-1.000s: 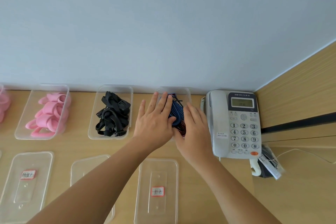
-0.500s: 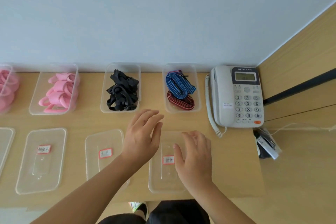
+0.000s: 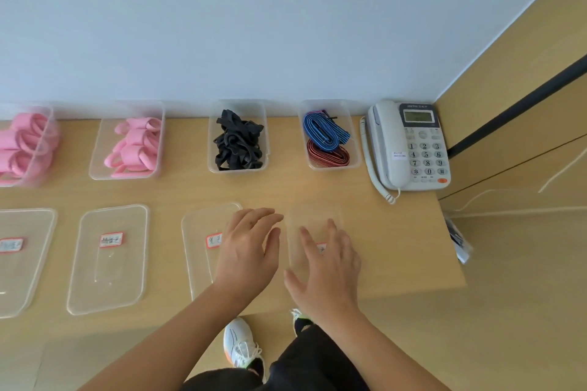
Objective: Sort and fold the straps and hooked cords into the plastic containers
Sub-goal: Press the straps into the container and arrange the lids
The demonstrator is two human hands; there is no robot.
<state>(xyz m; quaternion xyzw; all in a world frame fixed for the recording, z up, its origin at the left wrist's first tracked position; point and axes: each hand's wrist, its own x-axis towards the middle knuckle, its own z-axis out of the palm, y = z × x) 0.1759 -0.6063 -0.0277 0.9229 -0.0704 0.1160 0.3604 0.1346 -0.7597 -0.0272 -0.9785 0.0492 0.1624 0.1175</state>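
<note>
Along the wall stand several clear plastic containers. The rightmost container holds a folded blue hooked cord and a red one. Another container holds black straps, and one more holds pink straps. A clear lid with a red-edged label lies near the desk's front. My right hand lies over it with fingers spread. My left hand hovers just left of that lid, fingers straight, partly covering a neighbouring lid.
A grey desk telephone sits at the right by a wooden side panel. More labelled lids lie in a front row to the left. Another container of pink straps is at the far left. The desk's front edge runs just below my wrists.
Both hands have drawn back from the container of blue and red cords to the lid at the front. The view has tilted down, showing the floor and a shoe.
</note>
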